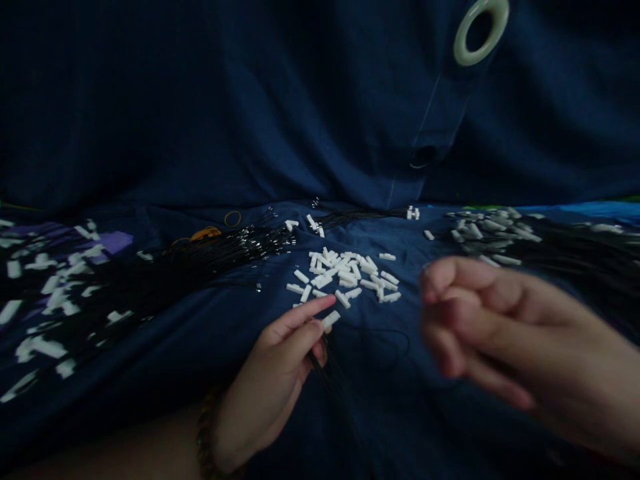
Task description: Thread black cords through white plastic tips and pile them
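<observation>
1. the left hand (pixel 275 377), at seven o'clock from the pile, has its fingers (pixel 303 341) pinched closed on a white connector (pixel 331 321), which sticks out past the thumb tip; the index finger stretches over it towards the pile's near edge.
2. thin black wires (pixel 320 370) hang below those fingers, trailing off towards five o'clock into the dark.
3. the right hand (pixel 493 327), at four o'clock from the pile, is raised and blurred, fingers curled in towards the thumb; i cannot tell whether they grip anything.
4. the loose pile (pixel 347 270) of small white connectors lies in the middle of the blue cloth (pixel 200 373), pieces pointing every way, some touching, some just apart.
5. at ten o'clock from the pile, a black wire bundle (pixel 225 250) ends in shiny tips, with an orange tie (pixel 206 233) on its far side.
6. at nine o'clock, well apart, more white connectors (pixel 57 290) lie among dark wires, near something purple (pixel 116 241).
7. between two and three o'clock, a grey-white cluster (pixel 493 225) sits at the end of another dark bundle (pixel 575 250).
8. at one o'clock, high up, a pale ring (pixel 463 50) shows against the dark blue fabric (pixel 300 100).
9. a beaded bracelet (pixel 205 433) circles the left wrist.
</observation>
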Motion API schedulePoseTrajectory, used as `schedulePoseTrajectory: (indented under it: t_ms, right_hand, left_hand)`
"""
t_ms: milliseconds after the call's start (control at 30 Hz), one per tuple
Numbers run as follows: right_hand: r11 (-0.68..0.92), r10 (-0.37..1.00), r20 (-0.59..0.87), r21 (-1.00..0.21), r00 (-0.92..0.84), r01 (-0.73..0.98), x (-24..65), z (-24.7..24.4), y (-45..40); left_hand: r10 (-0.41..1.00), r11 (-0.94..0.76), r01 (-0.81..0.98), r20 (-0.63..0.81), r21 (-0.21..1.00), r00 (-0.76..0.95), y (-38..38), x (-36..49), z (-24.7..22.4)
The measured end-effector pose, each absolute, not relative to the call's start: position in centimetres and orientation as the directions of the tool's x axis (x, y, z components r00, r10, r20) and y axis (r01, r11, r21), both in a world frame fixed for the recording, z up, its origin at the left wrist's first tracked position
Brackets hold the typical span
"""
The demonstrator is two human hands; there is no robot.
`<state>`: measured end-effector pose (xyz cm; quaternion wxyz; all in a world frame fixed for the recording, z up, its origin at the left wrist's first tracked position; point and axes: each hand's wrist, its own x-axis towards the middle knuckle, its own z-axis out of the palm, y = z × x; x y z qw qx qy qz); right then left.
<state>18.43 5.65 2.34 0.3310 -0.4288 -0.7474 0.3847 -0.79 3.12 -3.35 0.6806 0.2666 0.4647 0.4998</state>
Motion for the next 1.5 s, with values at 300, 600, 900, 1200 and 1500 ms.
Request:
schedulePoseTrajectory:
  t_ms: [300,600,900,1200,1500]
  right_hand:
    - [0.457,0.833,0.17,-0.749,-0.526,0.481,15.7,-1.5,4.2]
    - [0.552,0.806,0.239,-0.633,-0.541,0.543,15.4,-1.8,4.1]
    - [0.644,0.764,0.347,-0.477,-0.544,0.599,15.5,-2.5,4.1]
    - [0.667,0.745,0.383,-0.434,-0.546,0.605,15.5,-2.4,3.8]
    - [0.683,0.728,0.415,-0.375,-0.545,0.627,15.1,-2.5,4.0]
  left_hand:
    - [0.907,0.376,-0.557,-0.417,0.74,0.057,2.3,-0.3,-3.3]
    - [0.914,0.367,-0.554,-0.4,0.748,0.065,1.9,-0.2,-3.2]
    - [0.895,0.391,-0.549,-0.444,0.739,0.039,1.9,0.1,-2.9]
    - [0.901,0.375,-0.552,-0.432,0.745,0.029,1.9,0.2,-2.9]
    - [0.923,0.366,-0.342,-0.385,0.865,0.015,1.6,-0.2,-3.7]
